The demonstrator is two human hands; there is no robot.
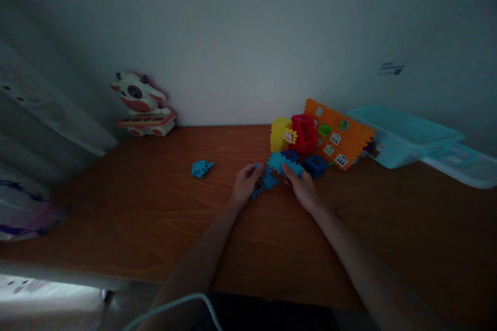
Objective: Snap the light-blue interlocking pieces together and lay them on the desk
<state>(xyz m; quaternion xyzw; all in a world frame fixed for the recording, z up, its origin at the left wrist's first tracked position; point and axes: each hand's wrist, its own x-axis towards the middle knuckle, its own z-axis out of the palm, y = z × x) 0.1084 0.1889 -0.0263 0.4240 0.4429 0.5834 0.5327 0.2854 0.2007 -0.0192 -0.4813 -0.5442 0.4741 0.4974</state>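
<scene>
My right hand (302, 184) grips a flat light-blue interlocking block piece (278, 161) with toothed edges, the thumb lying on top. Just left of it, my left hand (246, 181) is closed at the edge of another blue toothed piece (267, 180), pinched between thumb and fingers. The two pieces are close together above the table; whether they touch I cannot tell. Farther left on the wood lies a small cluster of light-blue pieces (201, 168). Behind my right hand sit dark-blue blocks (316, 165).
Yellow blocks (280, 134), a red block shape (305, 133) and an orange panel (341, 137) with window pieces stand behind my hands. A light-blue bin (407, 129) and its lid (462, 165) are at right. A cow toy keyboard (145, 108) stands back left on the wooden table (147, 212).
</scene>
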